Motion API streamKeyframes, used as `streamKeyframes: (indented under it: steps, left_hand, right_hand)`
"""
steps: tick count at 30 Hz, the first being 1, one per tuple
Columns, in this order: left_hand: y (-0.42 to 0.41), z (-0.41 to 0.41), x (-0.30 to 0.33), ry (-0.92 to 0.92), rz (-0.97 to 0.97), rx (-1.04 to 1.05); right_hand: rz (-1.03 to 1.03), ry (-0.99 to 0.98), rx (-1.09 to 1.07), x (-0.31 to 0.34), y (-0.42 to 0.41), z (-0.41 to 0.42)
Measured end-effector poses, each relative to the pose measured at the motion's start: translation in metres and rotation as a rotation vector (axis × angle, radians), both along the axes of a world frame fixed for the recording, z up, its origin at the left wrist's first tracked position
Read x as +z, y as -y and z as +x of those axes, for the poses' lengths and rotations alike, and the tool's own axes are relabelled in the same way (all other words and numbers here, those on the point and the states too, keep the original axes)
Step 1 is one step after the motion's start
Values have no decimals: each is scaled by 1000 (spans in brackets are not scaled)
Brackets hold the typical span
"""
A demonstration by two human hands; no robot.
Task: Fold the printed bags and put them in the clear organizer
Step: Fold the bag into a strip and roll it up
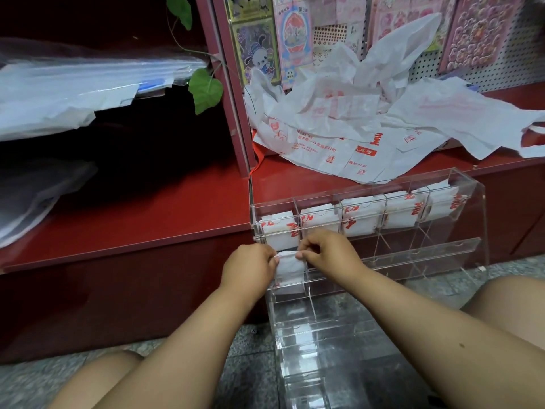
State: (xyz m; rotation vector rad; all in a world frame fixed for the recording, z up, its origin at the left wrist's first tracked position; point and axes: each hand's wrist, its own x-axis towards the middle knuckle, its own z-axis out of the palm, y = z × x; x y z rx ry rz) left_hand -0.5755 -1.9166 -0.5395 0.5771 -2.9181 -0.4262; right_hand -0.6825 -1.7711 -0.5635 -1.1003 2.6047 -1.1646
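White folded bag [290,271] pinched between left hand [249,268] and right hand [328,252].

A: where are the hands at?
B: both arms stretched forward, left hand [249,268] and right hand [328,250] nearly touching, knuckles up, fingers curled, each pinching one top corner of the same small folded bag [290,270] between them.

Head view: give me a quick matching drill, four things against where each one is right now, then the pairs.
1. folded bag
2. loose printed bags
3. clear organizer
4. green leaf

A. heaped on the red shelf
B. standing on the floor against the shelf front
C. pinched between both hands
D. hanging left of the sticker display

Pairs: 1-C, 2-A, 3-B, 4-D
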Motion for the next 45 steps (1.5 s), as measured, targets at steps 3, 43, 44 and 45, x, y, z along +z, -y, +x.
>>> streamKeyframes:
  steps: [3, 43, 44, 45]
  left_hand:
    - [1, -3, -11, 95, 5, -29]
    - [5, -59, 16, -33, -236, -56]
    - [5, -61, 15, -43, -269, -45]
    - [6, -64, 14, -58, -296, -38]
  right_hand:
    - [49, -2, 5, -7, 3, -1]
    - [14, -122, -465, 81, -10, -141]
    - [25, -126, -477, 82, -9, -150]
    - [29, -131, -494, 82, -7, -160]
